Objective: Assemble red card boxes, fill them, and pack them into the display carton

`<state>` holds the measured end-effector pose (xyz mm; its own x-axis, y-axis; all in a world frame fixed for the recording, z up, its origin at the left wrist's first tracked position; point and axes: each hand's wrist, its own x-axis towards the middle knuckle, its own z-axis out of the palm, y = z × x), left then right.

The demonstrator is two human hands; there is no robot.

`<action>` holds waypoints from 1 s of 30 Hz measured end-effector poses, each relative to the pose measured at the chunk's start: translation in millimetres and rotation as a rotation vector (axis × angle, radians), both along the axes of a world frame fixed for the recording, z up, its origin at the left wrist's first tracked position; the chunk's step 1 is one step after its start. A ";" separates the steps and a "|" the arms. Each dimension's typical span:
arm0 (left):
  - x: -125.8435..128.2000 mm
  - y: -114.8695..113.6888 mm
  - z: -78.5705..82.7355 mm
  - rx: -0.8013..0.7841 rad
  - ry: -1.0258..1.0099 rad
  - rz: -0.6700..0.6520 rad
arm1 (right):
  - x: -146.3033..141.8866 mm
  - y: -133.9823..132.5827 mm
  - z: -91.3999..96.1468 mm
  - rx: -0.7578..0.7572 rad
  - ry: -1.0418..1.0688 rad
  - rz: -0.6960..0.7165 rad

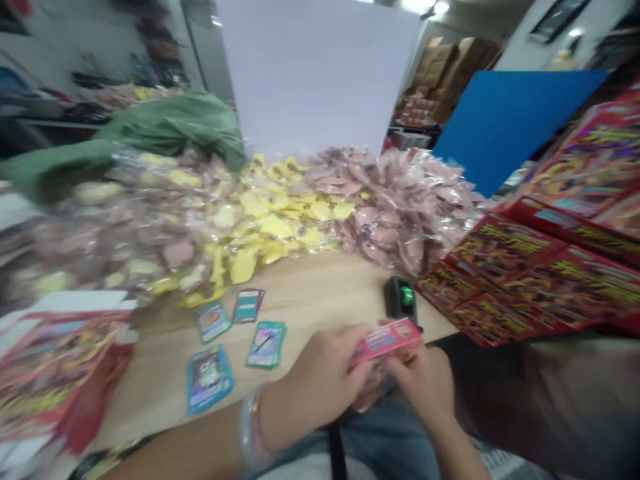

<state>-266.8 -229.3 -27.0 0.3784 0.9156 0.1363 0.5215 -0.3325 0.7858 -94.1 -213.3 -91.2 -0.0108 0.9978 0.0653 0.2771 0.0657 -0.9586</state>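
Close to my lap, both hands hold a small packet with a pink-red printed top [387, 341] and a see-through lower part that looks like a plastic bag. My left hand [325, 367], with a pale bangle at the wrist, is closed around its left side. My right hand [425, 383] pinches it from the right, thumb across the front. What lies inside the packet is blurred. Left of my hands on the wooden table [320, 287] lie small stacks of printed cards: a blue-edged stack [210, 379], a green-edged stack [267, 345], and others behind them.
Yellow bagged pieces [273, 223] and pink bagged pieces [395, 207] are heaped across the back. A black device with a green part [401, 300] stands beyond my right hand. Red printed boxes [540, 280] are stacked at right; an open red-and-white box [60, 373] sits at left.
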 end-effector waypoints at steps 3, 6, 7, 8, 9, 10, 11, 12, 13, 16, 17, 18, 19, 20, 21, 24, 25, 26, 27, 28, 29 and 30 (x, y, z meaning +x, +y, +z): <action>-34.8 -5.4 -18.1 -0.047 -0.083 0.165 | -1.5 28.8 -11.1 -0.059 -0.226 0.149; -97.2 -33.3 -66.4 -0.056 0.188 0.470 | -25.5 70.8 -27.3 0.004 -0.562 0.155; -119.4 -47.8 -83.9 -0.065 0.321 0.521 | -38.2 79.6 -32.3 0.030 -0.629 0.162; -139.8 -62.9 -99.9 -0.078 0.444 0.530 | -53.2 83.2 -37.0 0.062 -0.667 0.185; -157.2 -77.5 -113.5 -0.085 0.534 0.520 | -70.0 81.1 -41.7 0.099 -0.678 0.230; -171.0 -90.1 -124.1 -0.095 0.593 0.495 | -88.3 73.7 -46.6 0.154 -0.697 0.309; -180.8 -99.9 -131.4 -0.101 0.623 0.465 | -107.2 62.2 -52.1 0.228 -0.735 0.429; -186.6 -106.6 -135.5 -0.106 0.628 0.438 | -125.6 48.3 -57.9 0.309 -0.784 0.574; -189.0 -110.3 -136.7 -0.110 0.620 0.409 | -142.3 34.0 -64.1 0.384 -0.839 0.717; -182.8 -108.6 -129.6 -0.100 0.602 0.349 | -175.1 2.7 -80.8 0.518 -0.970 0.966; -178.9 -106.2 -126.2 -0.101 0.612 0.347 | -180.0 -1.7 -84.4 0.523 -0.976 0.978; -175.2 -104.1 -123.6 -0.105 0.627 0.358 | -182.6 -3.6 -86.7 0.522 -0.970 0.980; -172.4 -102.6 -122.3 -0.108 0.643 0.383 | -183.7 -3.7 -87.7 0.523 -0.966 0.981; -171.0 -102.2 -122.5 -0.111 0.649 0.416 | -183.7 -2.6 -87.4 0.521 -0.956 0.976; -171.4 -102.8 -124.2 -0.109 0.633 0.447 | -182.8 -1.0 -85.9 0.512 -0.939 0.964; -182.1 -107.4 -132.9 -0.044 0.416 0.501 | -176.3 3.2 -74.6 0.457 -0.846 0.888; -186.3 -107.9 -134.5 -0.007 0.311 0.538 | -172.8 3.6 -68.6 0.445 -0.821 0.843; -188.3 -106.9 -134.2 0.024 0.203 0.604 | -168.7 3.4 -61.6 0.413 -0.769 0.776; -186.5 -103.8 -131.8 0.038 0.092 0.697 | -164.5 2.5 -54.1 0.346 -0.666 0.688; -179.6 -98.4 -127.4 0.020 -0.028 0.797 | -160.1 1.0 -46.2 0.242 -0.502 0.592; -167.0 -90.7 -121.4 -0.023 -0.162 0.887 | -155.6 -0.9 -38.5 0.110 -0.285 0.492; -148.9 -81.1 -114.4 -0.088 -0.307 0.950 | -150.7 -2.7 -31.4 -0.039 -0.044 0.396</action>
<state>-415.7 -310.4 -141.4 -0.5555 0.8312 0.0225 0.3110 0.1826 0.9327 -244.8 -216.0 -122.6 -0.3973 0.9175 0.0187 0.2783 0.1398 -0.9503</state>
